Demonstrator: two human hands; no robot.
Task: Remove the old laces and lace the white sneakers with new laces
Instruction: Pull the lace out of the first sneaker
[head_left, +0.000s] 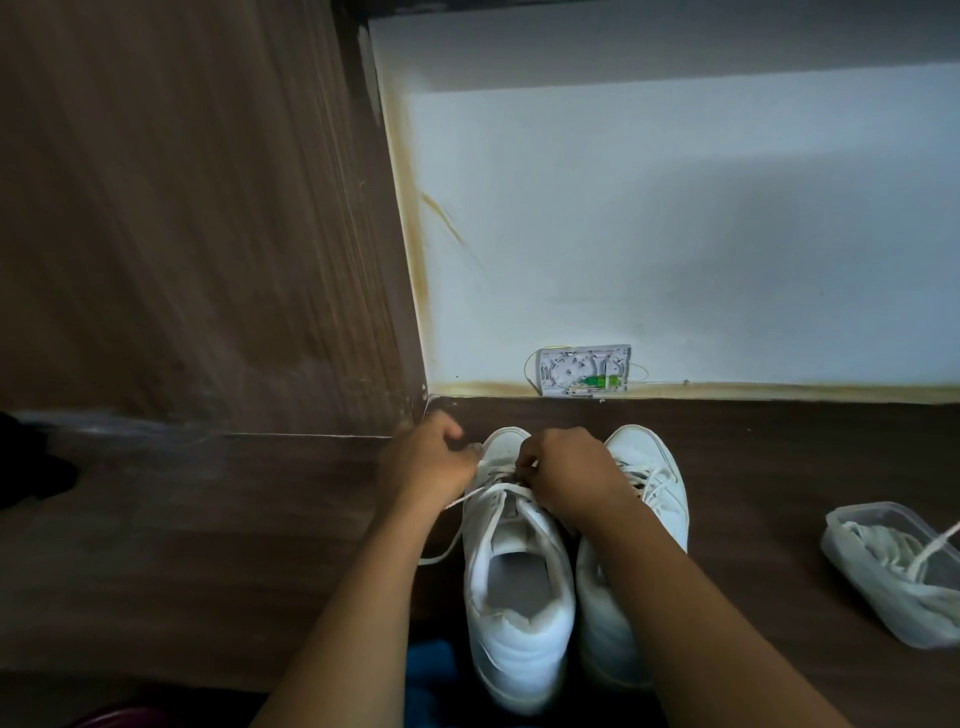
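My right hand (569, 470) pinches the lace (470, 498) at the left sneaker (511, 571)'s far eyelets, while my left hand (428, 460), curled round that lace just left of the toe, lies nearer its loose end trailing near-left.

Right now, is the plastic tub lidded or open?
Open: no lid on the plastic tub; white laces piled inside, one end trailing over its rim.
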